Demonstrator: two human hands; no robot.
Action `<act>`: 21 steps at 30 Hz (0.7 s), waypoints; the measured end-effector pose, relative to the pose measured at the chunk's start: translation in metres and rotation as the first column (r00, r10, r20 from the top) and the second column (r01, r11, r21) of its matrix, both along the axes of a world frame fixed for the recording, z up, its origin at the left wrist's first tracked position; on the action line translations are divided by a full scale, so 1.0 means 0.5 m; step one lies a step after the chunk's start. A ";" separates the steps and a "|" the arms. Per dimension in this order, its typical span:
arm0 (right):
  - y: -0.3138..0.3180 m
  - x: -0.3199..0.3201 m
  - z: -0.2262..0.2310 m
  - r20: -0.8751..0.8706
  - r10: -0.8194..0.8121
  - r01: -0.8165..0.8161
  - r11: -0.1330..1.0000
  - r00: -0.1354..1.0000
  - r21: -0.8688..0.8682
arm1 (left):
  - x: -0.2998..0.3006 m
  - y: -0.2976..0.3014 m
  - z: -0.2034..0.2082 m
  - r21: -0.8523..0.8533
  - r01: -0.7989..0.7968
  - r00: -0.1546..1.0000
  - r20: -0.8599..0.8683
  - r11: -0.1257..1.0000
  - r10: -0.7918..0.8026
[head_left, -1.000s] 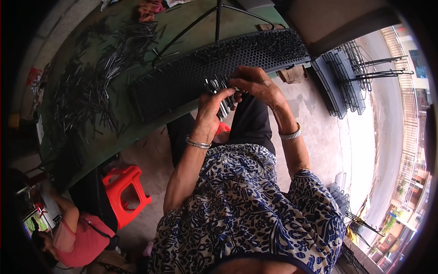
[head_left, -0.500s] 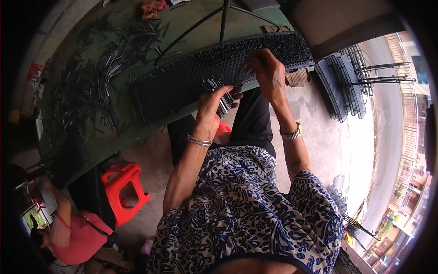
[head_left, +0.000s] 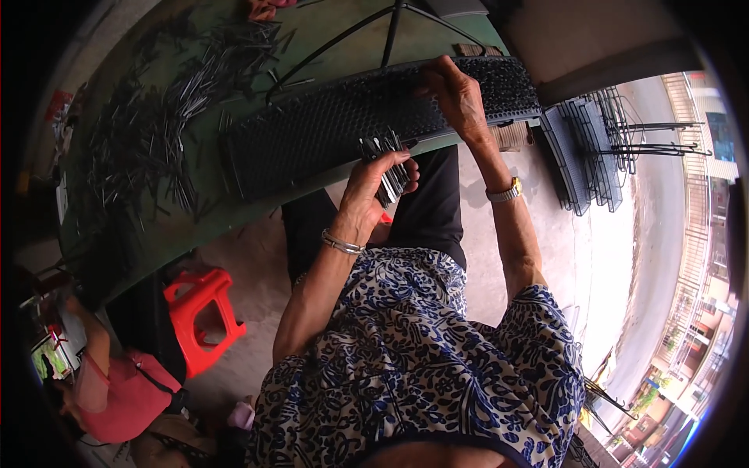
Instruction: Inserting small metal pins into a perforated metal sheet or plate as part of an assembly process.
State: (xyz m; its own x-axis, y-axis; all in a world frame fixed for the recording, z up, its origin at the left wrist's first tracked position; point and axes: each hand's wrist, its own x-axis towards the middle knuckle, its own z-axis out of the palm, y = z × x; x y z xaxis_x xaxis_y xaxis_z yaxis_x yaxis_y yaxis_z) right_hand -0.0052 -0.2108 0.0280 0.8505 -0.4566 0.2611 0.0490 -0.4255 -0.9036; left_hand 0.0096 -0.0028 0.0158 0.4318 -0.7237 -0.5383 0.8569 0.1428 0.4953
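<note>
Outdoors, by a street with buildings at the right edge; bare concrete floor (head_left: pixel 499 257) underfoot. Nearest, a blue-and-white patterned top (head_left: pixel 421 374) filling the lower middle, dark trousers beyond it. Lower left, another person in a pink top (head_left: pixel 129 394), seated low, just beside a red plastic stool (head_left: pixel 199 308). Further up, the left hand (head_left: pixel 374 187), a silver bangle at its wrist, closed round a bundle of thin metal pins (head_left: pixel 388 160), tips fanned upward, held just at the near edge of the surface. Beyond, the right hand (head_left: pixel 456 97), a gold-coloured watch at its wrist, fingers bent and pressed onto the top of a long black perforated rack (head_left: pixel 328 129); whether a pin sits pinched between the fingertips cannot be told. Rack lying along the near edge of a green surface (head_left: pixel 234 210), stretching from left of the left hand to past the right hand. Further left on that same surface, a broad loose scatter of more pins (head_left: pixel 156 117). Behind the rack, thin black tripod-like legs (head_left: pixel 367 31). At right, well apart from the hands, a stack of dark wire racks (head_left: pixel 593 148) standing on the floor.
</note>
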 end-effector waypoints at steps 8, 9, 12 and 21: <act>-0.017 0.008 0.014 -0.062 0.053 -0.067 0.967 0.997 -0.246 | -0.004 0.003 0.000 -0.019 -0.003 1.000 0.016 1.000 0.004; -0.021 0.008 0.008 -0.063 0.053 -0.067 0.967 0.997 -0.247 | -0.006 0.002 -0.002 -0.029 -0.002 1.000 0.017 1.000 0.002; -0.025 0.009 -0.005 0.004 0.139 -0.136 0.972 0.990 -0.189 | -0.008 0.004 -0.006 -0.029 0.003 1.000 0.018 1.000 -0.003; -0.023 0.014 -0.042 0.121 0.100 -0.114 0.987 0.988 0.116 | -0.014 0.005 0.004 -0.005 0.006 1.000 0.026 1.000 -0.006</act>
